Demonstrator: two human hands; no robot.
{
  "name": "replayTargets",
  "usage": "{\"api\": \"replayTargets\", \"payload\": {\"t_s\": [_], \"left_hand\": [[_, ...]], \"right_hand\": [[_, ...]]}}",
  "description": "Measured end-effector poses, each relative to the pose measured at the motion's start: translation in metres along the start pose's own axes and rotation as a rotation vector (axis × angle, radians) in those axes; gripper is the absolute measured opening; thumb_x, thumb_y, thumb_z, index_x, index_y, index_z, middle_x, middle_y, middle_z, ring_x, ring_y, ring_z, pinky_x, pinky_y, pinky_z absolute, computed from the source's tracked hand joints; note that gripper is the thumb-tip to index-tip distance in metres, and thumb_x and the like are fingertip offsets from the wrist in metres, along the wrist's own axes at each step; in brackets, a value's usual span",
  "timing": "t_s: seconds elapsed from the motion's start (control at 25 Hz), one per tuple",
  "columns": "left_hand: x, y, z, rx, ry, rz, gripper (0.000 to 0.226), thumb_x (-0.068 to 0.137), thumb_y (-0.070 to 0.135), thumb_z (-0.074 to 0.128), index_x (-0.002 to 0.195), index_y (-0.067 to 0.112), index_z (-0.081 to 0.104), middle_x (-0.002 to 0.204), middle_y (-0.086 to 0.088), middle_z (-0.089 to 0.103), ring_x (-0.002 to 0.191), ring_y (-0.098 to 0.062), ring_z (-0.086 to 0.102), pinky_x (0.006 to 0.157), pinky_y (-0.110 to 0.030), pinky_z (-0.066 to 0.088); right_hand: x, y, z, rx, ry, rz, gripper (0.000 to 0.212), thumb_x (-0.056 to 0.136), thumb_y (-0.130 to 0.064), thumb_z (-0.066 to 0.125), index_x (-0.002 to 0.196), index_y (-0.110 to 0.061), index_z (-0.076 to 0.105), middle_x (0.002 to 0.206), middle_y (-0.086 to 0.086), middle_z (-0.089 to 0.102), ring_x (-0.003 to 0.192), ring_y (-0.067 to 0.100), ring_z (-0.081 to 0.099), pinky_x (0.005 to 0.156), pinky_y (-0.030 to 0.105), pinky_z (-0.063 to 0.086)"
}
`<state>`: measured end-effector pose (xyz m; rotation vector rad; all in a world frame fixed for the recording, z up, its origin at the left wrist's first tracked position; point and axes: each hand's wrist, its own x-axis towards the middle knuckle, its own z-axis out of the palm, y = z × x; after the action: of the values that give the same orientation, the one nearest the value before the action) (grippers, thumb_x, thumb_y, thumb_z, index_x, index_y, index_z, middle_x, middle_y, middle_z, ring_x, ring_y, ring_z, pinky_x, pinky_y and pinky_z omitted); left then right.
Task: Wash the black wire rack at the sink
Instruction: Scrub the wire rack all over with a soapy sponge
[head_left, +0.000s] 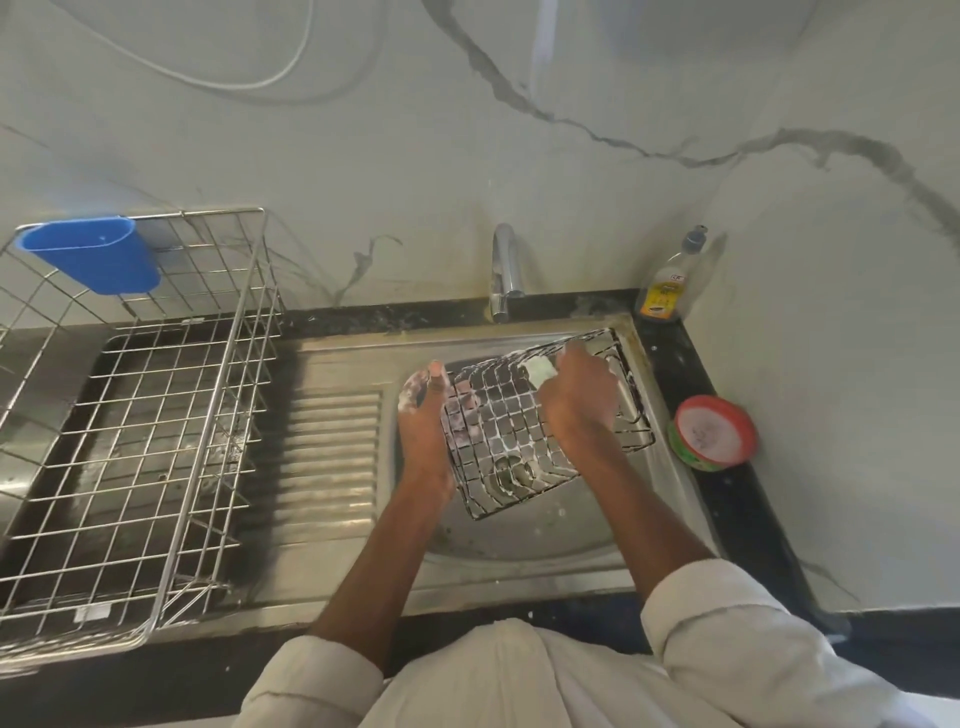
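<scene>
The black wire rack (511, 441) hangs tilted over the steel sink (524, 545), its grid streaked with white foam. My left hand (423, 415) grips the rack's left edge, fingers soapy. My right hand (579, 400) presses a pale sponge (539, 371) against the rack's upper right part. The rack's far right side shows behind my right hand. The tap (504, 275) stands at the back of the sink, and no water stream is visible.
A large steel dish drainer (150, 415) with a blue plastic cup holder (93, 254) fills the counter on the left. A ribbed draining board (332, 457) lies beside the basin. A dish soap bottle (670, 280) and a red-rimmed tub of cleaning paste (714, 431) stand at the right.
</scene>
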<state>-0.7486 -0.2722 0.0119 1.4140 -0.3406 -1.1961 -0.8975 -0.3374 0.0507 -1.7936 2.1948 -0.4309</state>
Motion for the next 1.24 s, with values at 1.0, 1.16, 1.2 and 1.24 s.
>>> {"api": "replayTargets", "payload": {"t_s": [1.0, 1.16, 1.2, 1.24], "left_hand": [[-0.026, 0.013, 0.021, -0.132, -0.020, 0.064, 0.100, 0.071, 0.082, 0.071, 0.153, 0.026, 0.052, 0.147, 0.001, 0.064, 0.135, -0.023, 0.058, 0.119, -0.060, 0.040], [-0.027, 0.016, 0.022, -0.116, -0.026, 0.079, 0.106, 0.067, 0.085, 0.066, 0.155, 0.028, 0.050, 0.154, 0.000, 0.059, 0.140, -0.025, 0.053, 0.120, -0.064, 0.036], [-0.026, 0.017, 0.022, -0.115, -0.025, 0.078, 0.106, 0.067, 0.085, 0.066, 0.155, 0.028, 0.050, 0.155, 0.000, 0.058, 0.140, -0.024, 0.052, 0.121, -0.065, 0.035], [-0.027, 0.018, 0.022, -0.119, -0.022, 0.087, 0.106, 0.068, 0.085, 0.065, 0.155, 0.027, 0.050, 0.156, 0.000, 0.057, 0.140, -0.024, 0.051, 0.121, -0.065, 0.034]], "right_hand": [[0.011, 0.012, 0.011, 0.012, 0.004, -0.062, 0.032, 0.090, -0.003, 0.070, 0.119, -0.016, 0.073, 0.119, 0.008, 0.070, 0.100, 0.020, 0.069, 0.084, 0.026, 0.054], [0.021, 0.018, -0.001, -0.057, 0.131, 0.023, 0.032, 0.093, -0.003, 0.066, 0.124, -0.011, 0.071, 0.120, 0.011, 0.069, 0.104, 0.022, 0.068, 0.075, 0.028, 0.045], [0.018, 0.019, 0.000, -0.048, 0.131, 0.017, 0.034, 0.094, -0.004, 0.065, 0.126, -0.011, 0.069, 0.123, 0.011, 0.067, 0.105, 0.022, 0.067, 0.075, 0.027, 0.043], [0.017, 0.019, 0.003, -0.034, 0.128, 0.017, 0.034, 0.094, -0.004, 0.065, 0.128, -0.011, 0.068, 0.125, 0.011, 0.066, 0.106, 0.022, 0.066, 0.077, 0.027, 0.044]]}}
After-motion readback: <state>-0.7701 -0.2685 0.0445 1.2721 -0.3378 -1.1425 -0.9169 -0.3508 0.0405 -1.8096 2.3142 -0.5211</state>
